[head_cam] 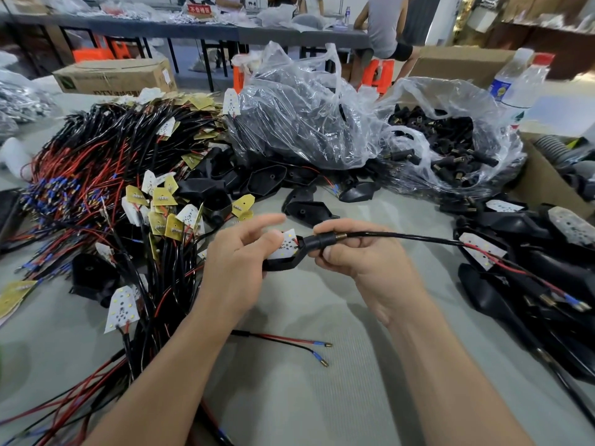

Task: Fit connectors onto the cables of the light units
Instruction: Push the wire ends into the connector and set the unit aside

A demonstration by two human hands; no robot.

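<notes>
The left hand (238,252) grips a light unit (283,252) above the table (306,300). The right hand (360,255) pinches the connector (317,243) on the unit's cable (402,236). Behind them, one clear bag (450,98) holds loose connectors (450,149) and another bag (306,101) holds black parts. At the right, a box (537,178) holds grey ribbed hose.

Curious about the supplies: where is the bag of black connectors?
Head view, upper right: the open clear bag sits between a fuller plastic bag and the water bottle.
</notes>
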